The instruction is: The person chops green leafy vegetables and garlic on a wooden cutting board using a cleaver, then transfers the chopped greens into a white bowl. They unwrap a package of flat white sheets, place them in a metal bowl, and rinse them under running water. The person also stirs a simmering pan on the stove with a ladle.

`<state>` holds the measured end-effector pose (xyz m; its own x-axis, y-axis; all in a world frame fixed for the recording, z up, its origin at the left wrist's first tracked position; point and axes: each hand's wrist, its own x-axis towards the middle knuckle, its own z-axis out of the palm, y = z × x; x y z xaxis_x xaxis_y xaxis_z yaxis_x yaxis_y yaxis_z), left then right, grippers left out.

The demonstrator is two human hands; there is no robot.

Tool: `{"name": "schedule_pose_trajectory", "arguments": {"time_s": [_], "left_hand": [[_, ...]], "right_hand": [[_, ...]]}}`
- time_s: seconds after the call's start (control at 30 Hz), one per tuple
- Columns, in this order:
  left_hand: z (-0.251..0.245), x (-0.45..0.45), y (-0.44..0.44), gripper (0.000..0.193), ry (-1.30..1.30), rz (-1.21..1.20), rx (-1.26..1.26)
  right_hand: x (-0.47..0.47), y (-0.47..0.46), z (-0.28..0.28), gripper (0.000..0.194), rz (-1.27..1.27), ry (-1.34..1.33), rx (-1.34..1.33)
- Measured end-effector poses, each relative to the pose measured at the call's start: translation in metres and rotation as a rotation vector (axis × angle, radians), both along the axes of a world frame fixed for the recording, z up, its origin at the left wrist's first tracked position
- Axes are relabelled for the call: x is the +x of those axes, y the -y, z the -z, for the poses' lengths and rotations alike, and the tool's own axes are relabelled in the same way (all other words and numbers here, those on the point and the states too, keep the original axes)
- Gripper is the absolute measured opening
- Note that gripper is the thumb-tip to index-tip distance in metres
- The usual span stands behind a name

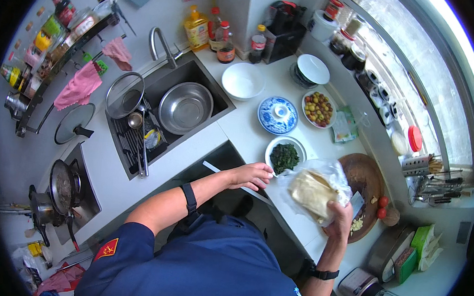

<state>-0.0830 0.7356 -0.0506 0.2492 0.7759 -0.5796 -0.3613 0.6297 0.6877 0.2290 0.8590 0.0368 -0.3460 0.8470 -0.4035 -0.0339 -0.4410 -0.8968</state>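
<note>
My right hand (pixel 339 219) grips a clear plastic bag (pixel 333 170) holding a pale yellow, folded sheet-like food (pixel 311 191), possibly tofu skin. The bag is held over the counter, partly covering a round wooden chopping board (pixel 365 172). On that board lie a cleaver blade (pixel 356 203) and a small heap of chopped pale pieces, perhaps garlic (pixel 357 223). My left hand (pixel 251 176) holds nothing that I can see, its fingers loosely curled and apart. Just beyond its fingertips stands a white bowl (pixel 268 148) of chopped dark leafy greens (pixel 284 158).
Behind the greens sit a blue-and-white lidded bowl (pixel 278 115), a plate of small round fruits (pixel 319 109) and a white bowl (pixel 243 81). A steel basin (pixel 186 108) rests in the sink (pixel 223 102). An open drawer (pixel 254 194) juts out below the counter. The stove holds a wok (pixel 63 186).
</note>
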Motion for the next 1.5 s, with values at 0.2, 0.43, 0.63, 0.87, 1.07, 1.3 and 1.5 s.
{"name": "schedule_pose_trajectory", "arguments": {"time_s": [0.2,0.43,0.63,0.87,1.07,1.3,1.5], "left_hand": [[0.009,-0.095,0.085,0.061,0.553,-0.360,0.031],[0.045,-0.221,0.179,0.052,0.558,-0.840,-0.086],[0.083,-0.283,0.198,0.057,0.460,-0.944,-0.192],[0.115,-0.319,0.182,0.055,0.449,-1.125,-0.211],[0.142,-0.335,0.171,0.038,0.342,-1.259,-0.340],[0.156,-0.349,0.155,0.026,0.389,-1.511,-0.400],[0.148,-0.369,0.133,0.027,0.415,-1.473,-0.274]], "right_hand": [[-0.168,0.048,0.015,0.054,-0.333,-0.128,-0.200],[-0.363,0.067,0.097,0.041,-0.562,-0.098,-0.488],[-0.458,0.072,0.151,0.040,-0.636,0.018,-0.568],[-0.524,0.049,0.187,0.043,-0.727,0.236,-0.591],[-0.553,0.029,0.231,0.036,-0.776,0.436,-0.612],[-0.577,0.032,0.275,0.029,-0.535,0.393,-0.823],[-0.598,0.040,0.287,0.017,-0.545,0.421,-0.867]]}}
